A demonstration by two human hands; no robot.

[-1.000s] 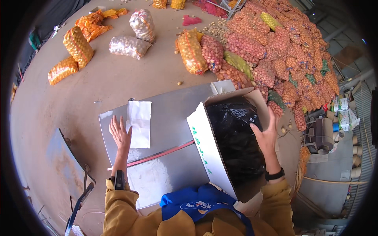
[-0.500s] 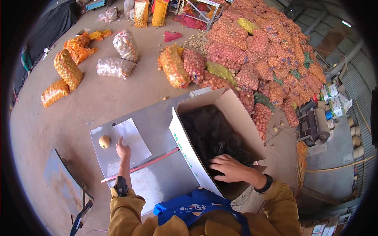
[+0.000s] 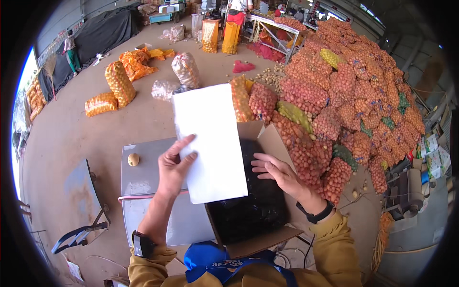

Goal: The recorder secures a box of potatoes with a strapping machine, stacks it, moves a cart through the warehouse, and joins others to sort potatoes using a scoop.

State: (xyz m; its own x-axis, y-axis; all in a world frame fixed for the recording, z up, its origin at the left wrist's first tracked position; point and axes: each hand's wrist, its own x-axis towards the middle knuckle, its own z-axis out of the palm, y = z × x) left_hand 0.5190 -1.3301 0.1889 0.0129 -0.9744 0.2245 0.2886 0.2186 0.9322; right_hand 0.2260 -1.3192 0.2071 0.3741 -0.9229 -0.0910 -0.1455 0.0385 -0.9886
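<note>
Up off the tabletop (image 3: 148, 174) since a moment ago, the white sheet (image 3: 213, 143) is raised at the carton's (image 3: 279, 146) left, partly across its opening; the right hand (image 3: 282, 179) has lifted too. From here, the left hand (image 3: 174, 167) pinches the sheet's edge, while the right fingers spread loosely above the carton, apparently holding nothing. Positioning the sheet seems the step; next calls for a light, steady pinch. It looks thin and smooth; the carton's black liner (image 3: 248, 222), glossy, creased plastic.

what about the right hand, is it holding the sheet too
No, only the left hand grips the sheet; the right hand is open.
</note>
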